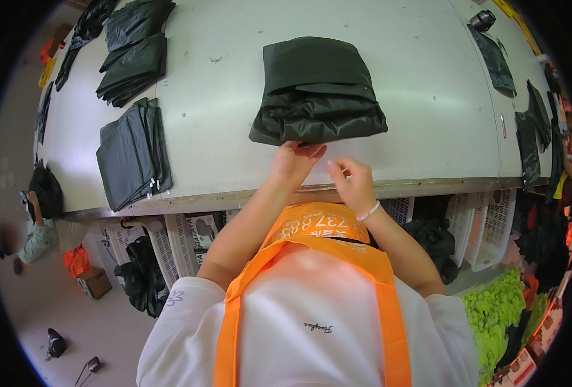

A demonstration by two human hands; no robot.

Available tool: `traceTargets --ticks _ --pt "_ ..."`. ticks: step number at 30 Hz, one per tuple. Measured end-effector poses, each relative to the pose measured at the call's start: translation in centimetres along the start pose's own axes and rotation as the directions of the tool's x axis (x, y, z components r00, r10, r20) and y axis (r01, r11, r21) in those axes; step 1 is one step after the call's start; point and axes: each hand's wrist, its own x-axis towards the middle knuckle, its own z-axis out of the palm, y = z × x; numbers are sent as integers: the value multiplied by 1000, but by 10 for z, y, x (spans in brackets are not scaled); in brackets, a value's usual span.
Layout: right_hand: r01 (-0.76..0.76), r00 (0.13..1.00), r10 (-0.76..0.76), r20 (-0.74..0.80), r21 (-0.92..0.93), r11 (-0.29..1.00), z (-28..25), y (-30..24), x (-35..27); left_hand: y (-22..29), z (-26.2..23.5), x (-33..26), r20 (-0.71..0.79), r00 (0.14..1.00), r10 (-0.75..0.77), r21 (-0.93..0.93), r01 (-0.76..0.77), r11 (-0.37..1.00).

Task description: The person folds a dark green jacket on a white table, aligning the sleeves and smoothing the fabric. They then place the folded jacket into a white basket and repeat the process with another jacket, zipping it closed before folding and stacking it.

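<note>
A folded dark garment (318,71) of shiny dark green-black fabric lies in front of me on the white table. Its near half is bunched in soft creases, with a smooth flap behind. My left hand (297,161) is at the garment's near edge, palm turned up and fingers stretched to the right; part of it reaches the fabric's edge. Just to the right, my right hand (353,183) hovers by the table's front edge, fingers curled in and thumb near them. Nothing shows in its fingers. A pale bracelet (368,211) circles the right wrist.
Stacks of folded dark garments (131,151) lie on the white table (221,116) at the left. More dark pieces (494,61) and a dark bottle (483,20) are at the right. Below the edge stand white plastic crates (492,226); bright green fabric (492,313) lies right. Another person (41,229) is far left.
</note>
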Motion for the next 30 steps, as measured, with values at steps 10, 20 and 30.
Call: traceTargets --ticks 10,20,30 --pt "-234 894 416 -165 621 748 29 40 26 42 98 -75 259 964 -60 835 -255 -488" --pt "-278 939 344 -11 564 778 8 11 26 67 136 9 797 476 -372 -266 -276 -923" --pt "-295 942 335 10 499 815 8 26 22 36 93 4 671 550 -498 -223 -491 -842"
